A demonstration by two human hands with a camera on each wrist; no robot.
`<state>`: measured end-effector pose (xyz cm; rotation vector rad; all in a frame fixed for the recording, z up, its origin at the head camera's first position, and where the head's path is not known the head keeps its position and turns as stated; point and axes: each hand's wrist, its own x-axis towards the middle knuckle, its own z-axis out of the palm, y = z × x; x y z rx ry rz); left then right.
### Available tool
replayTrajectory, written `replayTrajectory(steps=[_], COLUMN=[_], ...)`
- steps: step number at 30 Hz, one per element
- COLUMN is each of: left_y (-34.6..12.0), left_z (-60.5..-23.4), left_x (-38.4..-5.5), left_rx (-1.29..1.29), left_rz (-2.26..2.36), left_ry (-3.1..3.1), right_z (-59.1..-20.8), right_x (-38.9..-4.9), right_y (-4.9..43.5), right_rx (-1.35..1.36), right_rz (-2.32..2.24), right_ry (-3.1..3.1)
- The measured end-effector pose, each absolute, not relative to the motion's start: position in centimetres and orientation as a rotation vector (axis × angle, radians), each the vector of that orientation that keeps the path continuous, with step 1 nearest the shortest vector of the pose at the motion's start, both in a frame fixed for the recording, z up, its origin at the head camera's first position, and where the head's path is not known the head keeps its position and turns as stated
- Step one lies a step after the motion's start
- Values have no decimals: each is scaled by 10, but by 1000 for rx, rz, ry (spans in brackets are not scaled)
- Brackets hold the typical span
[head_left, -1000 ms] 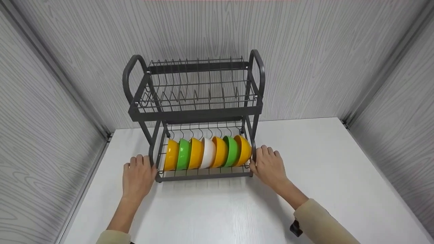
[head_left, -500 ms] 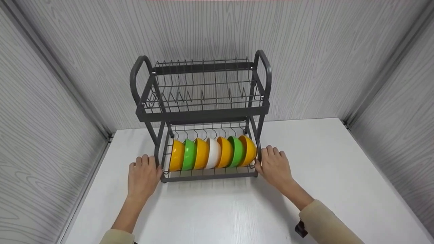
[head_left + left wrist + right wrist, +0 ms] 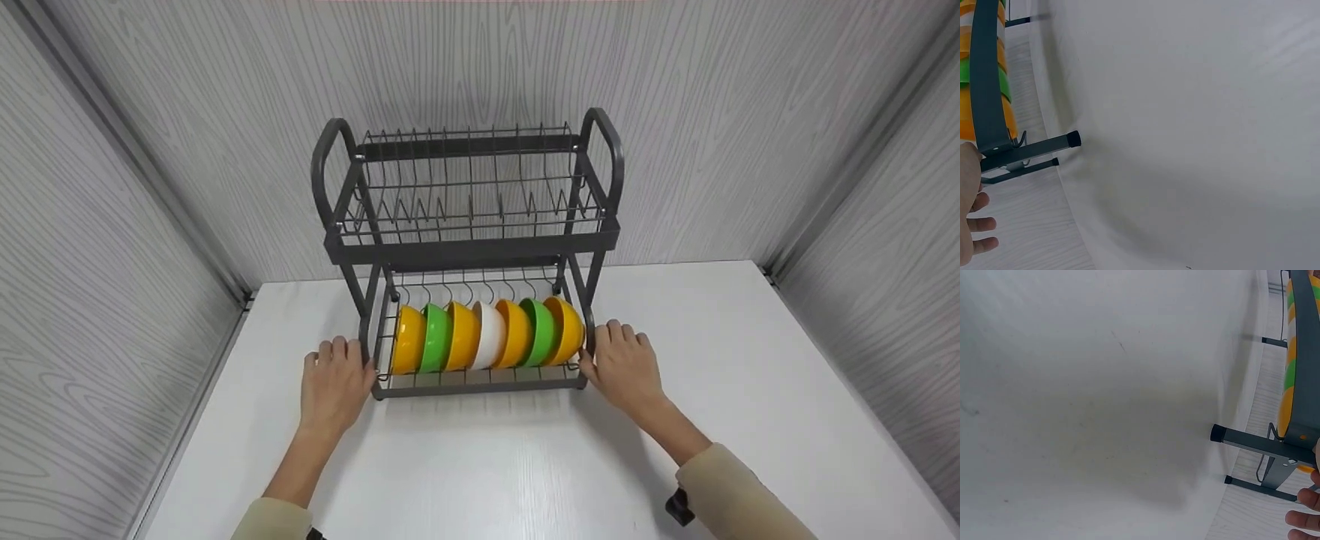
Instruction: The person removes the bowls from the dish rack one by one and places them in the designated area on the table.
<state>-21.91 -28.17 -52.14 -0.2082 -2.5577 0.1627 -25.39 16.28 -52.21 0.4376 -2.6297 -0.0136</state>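
Observation:
A dark grey two-tier dish rack (image 3: 472, 247) stands near the back wall in the head view. Its lower tier carries a tilted row of nested bowls: yellow bowls (image 3: 409, 341), green bowls (image 3: 436, 339) and one white bowl (image 3: 489, 335). My left hand (image 3: 337, 386) grips the rack's lower left post, thumb toward the front. At the opposite side my right hand (image 3: 624, 365) grips the lower right post the same way. The wrist views show rack feet, the left foot (image 3: 1073, 139) and right foot (image 3: 1218, 433), close to the tabletop; whether they touch it, I cannot tell.
The white tabletop (image 3: 450, 472) spreads in front and to both sides. Grey wood-grain panels rise as the back wall (image 3: 480, 60), left wall (image 3: 90, 300) and right wall (image 3: 885, 262). The upper tier (image 3: 469, 184) of the rack is bare wire.
The rack with its bowls has shifted steadily to the right in the head view. Both hands have moved along with it, keeping their grip on the side posts.

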Motion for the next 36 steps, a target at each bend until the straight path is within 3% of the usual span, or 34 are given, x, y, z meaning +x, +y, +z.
replayTrajectory(steps=[36], left_y=[-276], left_z=[-512], left_x=[-206], left_rx=[-189], left_rz=[238], left_ry=[-2551], right_z=[-530], right_x=[-264], right_y=[163], right_rx=[436], right_rz=[114], right_ry=[-2653])
